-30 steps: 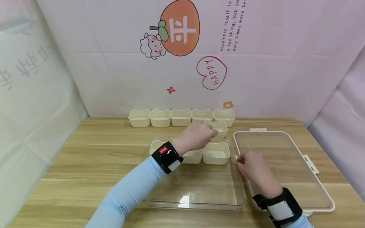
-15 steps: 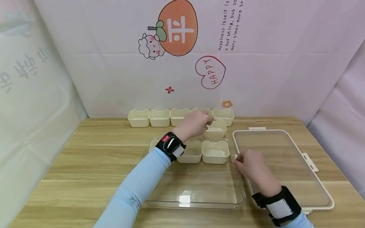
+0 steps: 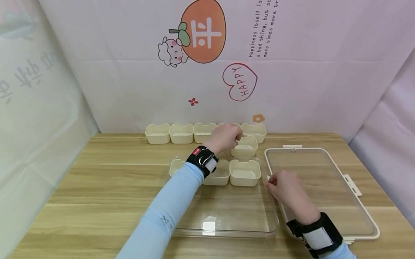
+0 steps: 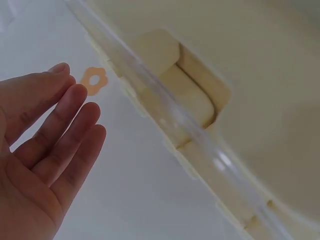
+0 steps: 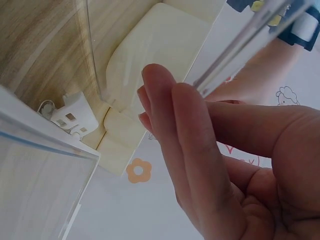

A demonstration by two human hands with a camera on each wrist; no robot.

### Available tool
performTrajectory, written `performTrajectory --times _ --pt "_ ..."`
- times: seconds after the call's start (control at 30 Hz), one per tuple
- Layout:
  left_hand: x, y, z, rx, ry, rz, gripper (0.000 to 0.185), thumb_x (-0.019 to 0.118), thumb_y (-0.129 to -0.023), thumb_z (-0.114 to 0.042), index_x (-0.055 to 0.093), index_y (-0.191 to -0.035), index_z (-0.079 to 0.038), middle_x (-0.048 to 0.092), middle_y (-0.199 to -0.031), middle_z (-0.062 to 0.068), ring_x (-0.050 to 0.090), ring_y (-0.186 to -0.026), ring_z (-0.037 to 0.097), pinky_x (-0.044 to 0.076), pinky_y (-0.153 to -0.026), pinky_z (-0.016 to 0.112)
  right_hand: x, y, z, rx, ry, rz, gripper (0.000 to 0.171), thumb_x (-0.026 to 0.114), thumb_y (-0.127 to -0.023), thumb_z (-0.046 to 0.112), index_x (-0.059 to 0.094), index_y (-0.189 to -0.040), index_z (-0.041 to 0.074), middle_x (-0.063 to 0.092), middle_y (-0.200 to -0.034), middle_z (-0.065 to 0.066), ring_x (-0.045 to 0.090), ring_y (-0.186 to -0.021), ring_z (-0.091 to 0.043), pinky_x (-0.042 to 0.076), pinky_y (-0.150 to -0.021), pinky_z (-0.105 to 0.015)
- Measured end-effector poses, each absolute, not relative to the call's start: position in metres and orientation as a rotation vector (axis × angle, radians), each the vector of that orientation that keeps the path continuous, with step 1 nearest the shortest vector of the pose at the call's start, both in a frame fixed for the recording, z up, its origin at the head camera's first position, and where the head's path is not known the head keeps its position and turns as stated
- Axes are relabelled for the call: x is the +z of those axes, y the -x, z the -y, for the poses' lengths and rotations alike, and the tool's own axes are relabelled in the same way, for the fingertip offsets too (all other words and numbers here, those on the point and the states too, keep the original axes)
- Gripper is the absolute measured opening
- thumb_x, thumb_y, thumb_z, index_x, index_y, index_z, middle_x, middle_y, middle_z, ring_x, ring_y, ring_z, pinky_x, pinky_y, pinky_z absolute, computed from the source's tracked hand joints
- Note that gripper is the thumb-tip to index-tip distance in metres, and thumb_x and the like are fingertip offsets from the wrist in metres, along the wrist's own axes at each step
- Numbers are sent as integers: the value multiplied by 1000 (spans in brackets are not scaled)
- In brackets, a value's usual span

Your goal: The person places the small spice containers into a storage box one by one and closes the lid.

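A clear plastic tray (image 3: pixel 227 229) lies on the wooden table with three cream cups along its far side, one of them (image 3: pixel 245 173) at the right. My left hand (image 3: pixel 225 137) reaches past the tray to the back row of cream cups (image 3: pixel 181 133), hiding one of them. In the left wrist view that hand (image 4: pixel 45 150) has straight fingers and holds nothing beside a cream cup wall (image 4: pixel 200 100). A lone cream cup (image 3: pixel 245 147) stands just right of it. My right hand (image 3: pixel 285 188) pinches the tray's right rim (image 5: pixel 235 50) between fingers and thumb.
The tray's clear lid (image 3: pixel 322 192), cream-framed with latches (image 5: pixel 70 115), lies flat to the right of the tray. A pink printed backdrop closes the back and both sides. Bare wood lies to the left of the tray and along the near edge.
My left hand has moved away from me, from over the tray's far edge to the back row of cups. The right hand has stayed on the tray rim.
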State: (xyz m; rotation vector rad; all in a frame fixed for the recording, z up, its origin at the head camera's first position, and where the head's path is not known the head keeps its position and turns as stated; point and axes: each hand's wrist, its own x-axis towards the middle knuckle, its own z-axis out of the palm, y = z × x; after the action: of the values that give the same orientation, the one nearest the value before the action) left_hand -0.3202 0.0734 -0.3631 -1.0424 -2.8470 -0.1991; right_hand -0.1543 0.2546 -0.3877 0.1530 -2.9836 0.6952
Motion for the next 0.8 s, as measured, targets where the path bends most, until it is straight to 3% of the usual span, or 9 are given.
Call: performTrajectory --times 0.27,0.53,0.8 --pt "-370 328 -73 -247 1023 2920 10 65 -82 -5 63 -87 -13 59 -88 -3 53 -81 14 44 -69 26 -388 154 -254 667 -163 2976 13 66 -81 10 69 -69 6 61 -58 2 50 -53 -11 41 -51 -26" --pt "-371 333 -75 -271 1100 2966 24 53 -79 9 64 -85 -11 58 -90 0 51 -82 16 43 -70 26 -387 152 -253 669 -160 2963 13 66 -80 9 68 -67 7 62 -60 1 50 -54 -12 41 -51 -27" --pt "-370 337 -76 -230 1211 2985 28 54 -79 12 71 -89 -8 59 -88 0 51 -81 15 44 -69 24 -386 152 -252 674 -151 2970 13 66 -80 10 68 -68 7 62 -61 1 51 -54 -12 42 -52 -28"
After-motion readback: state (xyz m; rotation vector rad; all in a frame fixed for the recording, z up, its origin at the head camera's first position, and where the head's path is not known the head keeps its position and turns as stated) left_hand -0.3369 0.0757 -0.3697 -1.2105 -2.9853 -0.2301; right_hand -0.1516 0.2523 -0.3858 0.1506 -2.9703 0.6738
